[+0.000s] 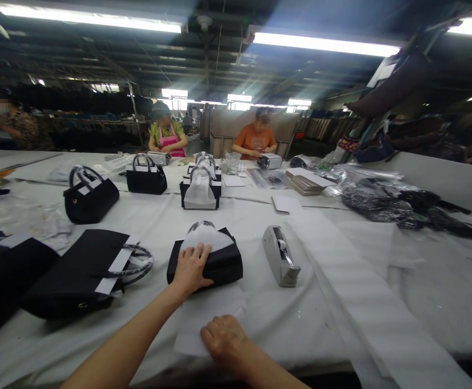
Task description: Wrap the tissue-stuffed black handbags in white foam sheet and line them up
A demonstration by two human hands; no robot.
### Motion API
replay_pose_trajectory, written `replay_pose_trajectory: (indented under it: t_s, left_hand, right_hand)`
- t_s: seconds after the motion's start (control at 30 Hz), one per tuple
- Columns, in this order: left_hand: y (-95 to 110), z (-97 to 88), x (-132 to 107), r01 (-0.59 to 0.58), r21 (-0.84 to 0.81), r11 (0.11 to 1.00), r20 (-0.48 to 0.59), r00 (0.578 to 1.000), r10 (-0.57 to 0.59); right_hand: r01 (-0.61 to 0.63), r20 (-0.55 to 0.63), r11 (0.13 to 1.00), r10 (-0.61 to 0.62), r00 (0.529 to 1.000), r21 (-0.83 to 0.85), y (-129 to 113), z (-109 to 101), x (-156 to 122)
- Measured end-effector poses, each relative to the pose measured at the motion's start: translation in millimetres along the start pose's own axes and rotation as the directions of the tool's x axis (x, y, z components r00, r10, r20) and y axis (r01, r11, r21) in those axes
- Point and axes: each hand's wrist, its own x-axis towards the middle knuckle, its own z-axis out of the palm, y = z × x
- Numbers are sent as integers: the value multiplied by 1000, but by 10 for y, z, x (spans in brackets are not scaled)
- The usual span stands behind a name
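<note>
A black handbag (223, 265) lies on the white-covered table in front of me, a white sheet of foam wrap (206, 237) over its handles. My left hand (191, 267) rests on the bag's top and the wrap, fingers spread. Nearer to me, my right hand (223, 337) is closed at the edge of another white sheet (187, 324), which runs from under the bag toward me. The fingers curl around that sheet's edge. A grey tape dispenser (281, 256) stands to the right of the bag.
More black handbags (78, 270) with wrapped handles lie at the left. Wrapped bags (200, 189) stand behind. A long strip of white foam (365, 292) crosses the right side. Plastic bags (382, 200) pile up at far right. Two people (256, 138) work across the table.
</note>
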Motion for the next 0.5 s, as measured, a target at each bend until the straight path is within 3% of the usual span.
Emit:
replay_pose_trajectory:
  t_s: [0.27, 0.37, 0.5]
  left_hand:
    - [-39, -7, -97, -50, -26, 998, 23, 998, 51]
    - [-20, 7, -137, -69, -34, 997, 29, 997, 70]
    - [-45, 55, -169, -112, -44, 993, 19, 993, 113]
  right_hand:
    - [29, -57, 999, -27, 998, 33, -262, -136, -125]
    - [24, -95, 999, -21, 995, 25, -126, -262, -15]
    - [63, -128, 996, -71, 989, -67, 292, -475, 296]
